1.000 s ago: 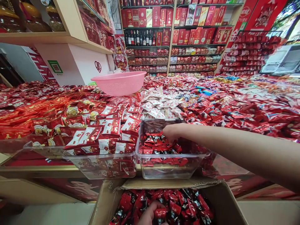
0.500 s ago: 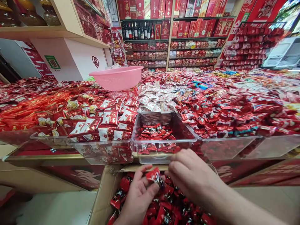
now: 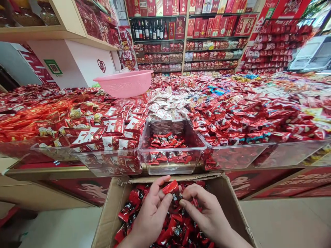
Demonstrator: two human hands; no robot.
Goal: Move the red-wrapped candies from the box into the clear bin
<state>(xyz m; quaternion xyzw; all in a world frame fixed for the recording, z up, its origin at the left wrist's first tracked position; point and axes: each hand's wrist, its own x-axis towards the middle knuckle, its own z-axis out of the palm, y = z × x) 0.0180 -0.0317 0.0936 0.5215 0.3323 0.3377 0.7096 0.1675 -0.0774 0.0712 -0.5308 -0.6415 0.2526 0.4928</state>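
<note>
Above an open cardboard box [image 3: 239,215] of red and black wrapped candies [image 3: 178,230], my left hand [image 3: 152,213] pinches a red and black packet [image 3: 172,190] between thumb and fingers. My right hand [image 3: 207,210] is closed at the packet's right side, thumb and index tips close to its lower end; whether it grips the packet or another piece is hard to make out. Just beyond the box, a clear plastic bin [image 3: 170,167] holds a low layer of red packets [image 3: 168,141].
Bins heaped with red and white packets [image 3: 113,125] and red packets [image 3: 232,120] flank the clear bin. A pink basket [image 3: 124,84] rests on the candies at back left. Shelves with bottles [image 3: 147,31] stand behind.
My right hand has come back from near the clear bin's front edge to the packet in my left hand. The view has shifted slightly, showing more of the box.
</note>
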